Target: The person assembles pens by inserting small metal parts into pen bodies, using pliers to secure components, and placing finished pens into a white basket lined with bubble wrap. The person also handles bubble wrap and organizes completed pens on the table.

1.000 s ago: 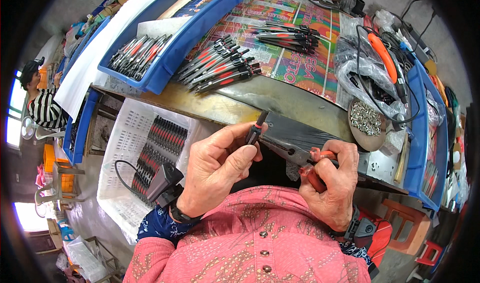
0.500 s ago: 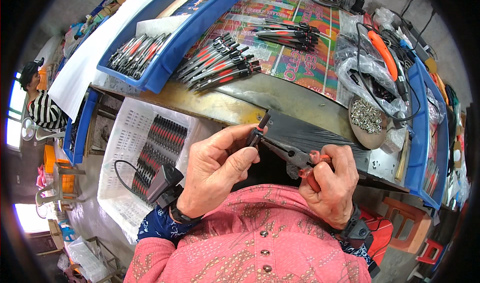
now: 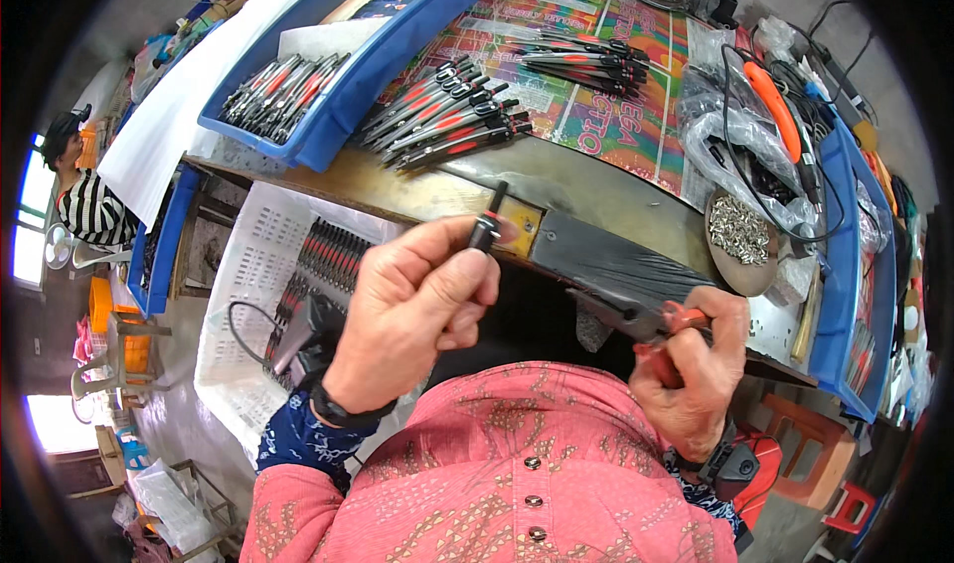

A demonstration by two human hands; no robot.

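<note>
My left hand (image 3: 402, 310) is closed, with thumb and fingers pinching a small black part (image 3: 485, 230). A thin black rod sticks up out of it, and its lower end is hidden by my fingers. My right hand (image 3: 693, 374) is wrapped round the red handles of a pair of pliers (image 3: 684, 317). The pliers' dark jaws point left, below the table edge, and are apart from the black part. Slim grey, black and red tools (image 3: 447, 116) lie in a fanned pile on the table beyond my left hand, with a second pile (image 3: 586, 63) farther back.
A white plastic basket (image 3: 234, 305) holding rows of similar pieces stands at left. Blue trays (image 3: 328, 131) sit at back left and right (image 3: 845, 255). A bowl (image 3: 730, 275) of small metal parts is at right, beside an orange-handled corded tool (image 3: 770, 111). Another person (image 3: 94, 205) sits far left.
The pliers have come away from the black part, moving right and down with my right hand. My left hand has shifted left and slightly up, still holding the part.
</note>
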